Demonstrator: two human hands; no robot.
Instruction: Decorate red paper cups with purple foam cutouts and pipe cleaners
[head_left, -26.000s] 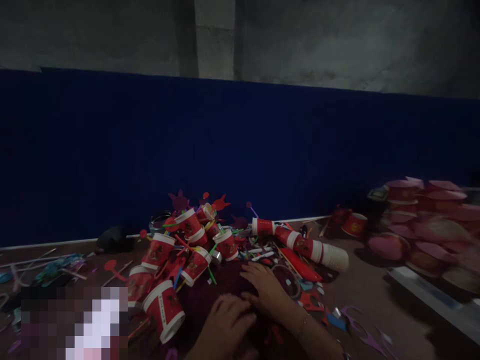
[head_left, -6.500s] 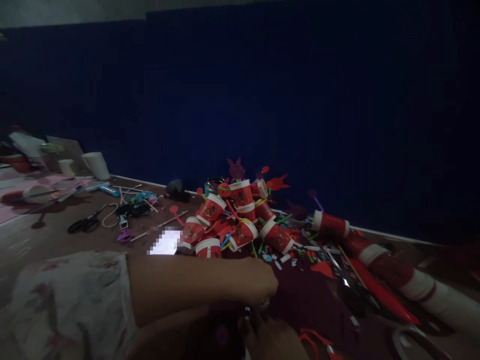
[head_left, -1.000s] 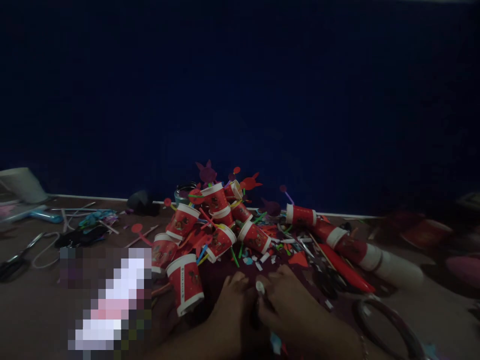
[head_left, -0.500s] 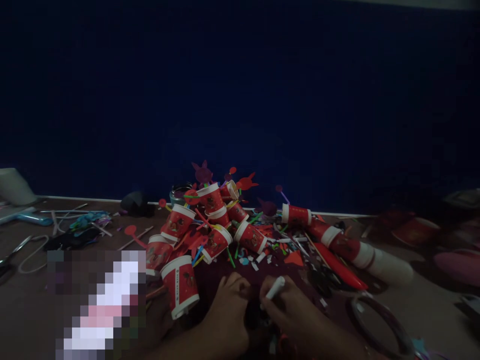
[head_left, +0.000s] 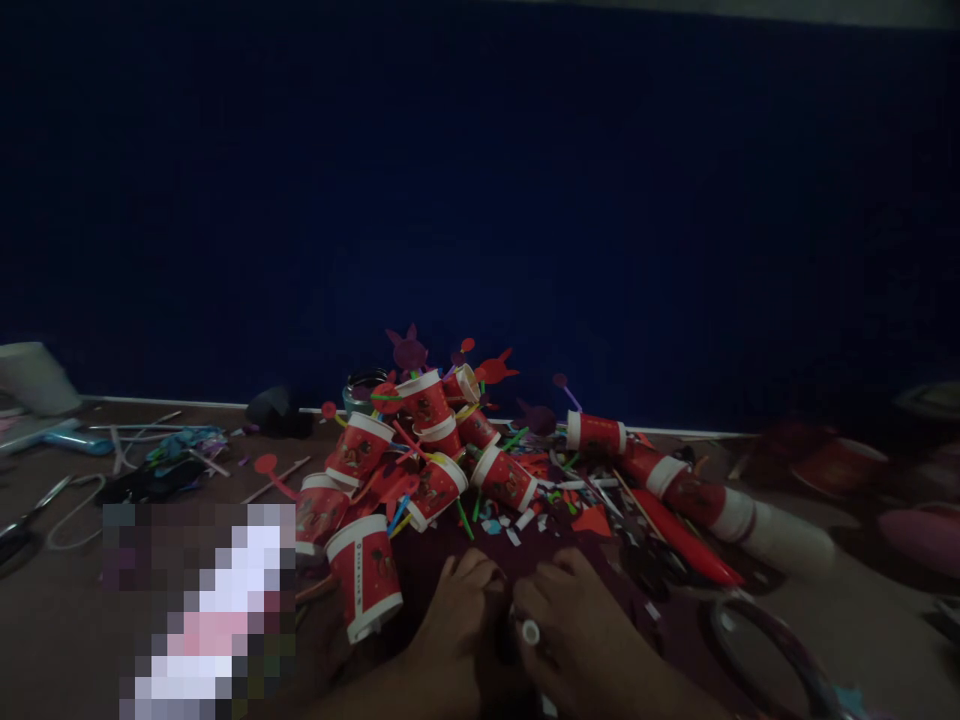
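Both of my hands rest close together at the bottom middle of the dim table. My left hand (head_left: 457,630) has its fingers curled down onto a dark sheet (head_left: 427,565) on the table. My right hand (head_left: 577,625) is closed round a small white stick-like object (head_left: 530,632), whose round end points towards me. Just beyond my hands lies a heap of red paper cups (head_left: 420,450) with white rims, coloured straws and paper cut-outs. One red cup (head_left: 365,572) stands to the left of my left hand.
A long stack of red cups (head_left: 697,495) lies on its side at right, beside a red stick. A tape ring (head_left: 772,650) lies at bottom right. Scissors (head_left: 22,520) and cords lie at left. A dark blue wall stands behind the table.
My right hand has turned the white stick from pointing up and away to pointing at me, lower between my hands. Both hands have stayed in the same place.
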